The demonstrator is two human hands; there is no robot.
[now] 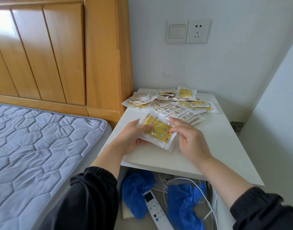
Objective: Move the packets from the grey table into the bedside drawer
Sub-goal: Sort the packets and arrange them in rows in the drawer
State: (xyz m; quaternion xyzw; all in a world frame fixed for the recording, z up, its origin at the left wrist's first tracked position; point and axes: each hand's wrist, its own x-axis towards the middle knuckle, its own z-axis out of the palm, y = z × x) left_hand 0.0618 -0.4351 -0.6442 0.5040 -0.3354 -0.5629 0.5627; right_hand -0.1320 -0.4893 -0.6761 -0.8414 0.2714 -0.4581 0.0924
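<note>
Left hand grips packet stack; right hand apparently pinches its edge.

Betw. the fingers: top packet, clear glossy plastic film, crinkly, w/ glints; yellow printed sheet under the film, material unclear. Just beyond fingertips: loose packets, same shiny film. Under the fingers: table top, smooth, matt, pale. Nearer than the fingers, below wrists: blue covers thin, wrinkled, matt; remote hard white plastic, slight sheen; cables smooth white. Left of fingers: headboard varnished wood, satin; mattress quilted cloth, matt. sleeves: black matt cloth.
</note>
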